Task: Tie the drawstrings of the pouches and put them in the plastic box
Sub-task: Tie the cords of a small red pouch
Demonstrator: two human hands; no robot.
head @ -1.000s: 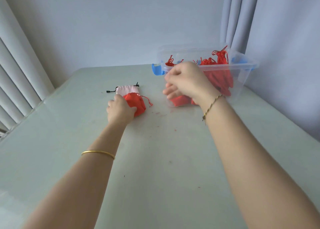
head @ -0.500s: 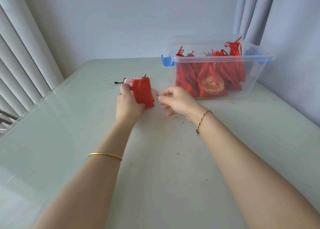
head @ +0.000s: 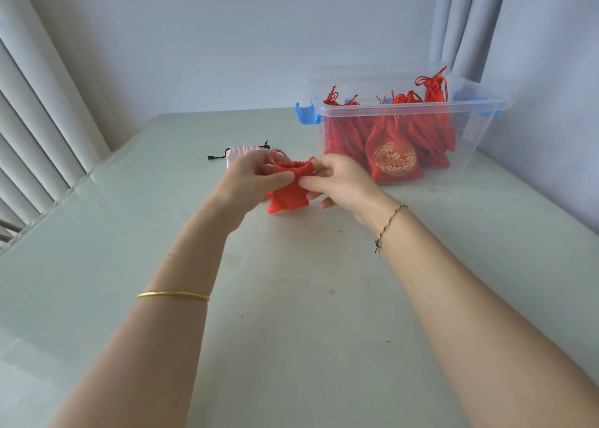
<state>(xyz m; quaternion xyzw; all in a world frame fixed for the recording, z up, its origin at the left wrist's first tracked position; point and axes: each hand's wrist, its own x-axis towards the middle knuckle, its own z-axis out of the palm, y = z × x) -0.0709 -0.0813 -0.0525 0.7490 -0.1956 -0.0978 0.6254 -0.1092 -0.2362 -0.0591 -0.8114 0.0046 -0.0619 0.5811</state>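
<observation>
Fingers (head: pixel 282 177) of the left hand (head: pixel 252 183) and right hand (head: pixel 342 184) pinched the red pouch (head: pixel 288 199) by its mouth over the counter (head: pixel 291 298), drawstring (head: pixel 275 153) not knotted yet. Plastic box (head: pixel 483 126) at 2 o'clock held plenty tied already; pink pouch (head: pixel 240 153) at 10 o'clock left too.

Red pouch (head: pixel 288 194): matt cloth. Pink pouch (head: pixel 241 152): smooth cloth, slight sheen. Box (head: pixel 479 116): clear glossy plastic, blue plastic clips. Table (head: pixel 291 314): smooth, glossy top.

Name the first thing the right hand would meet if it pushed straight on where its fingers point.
The right hand aims its fingers left: first the red pouch that it pinches, then probably the left hand, though depth is unclear.
</observation>
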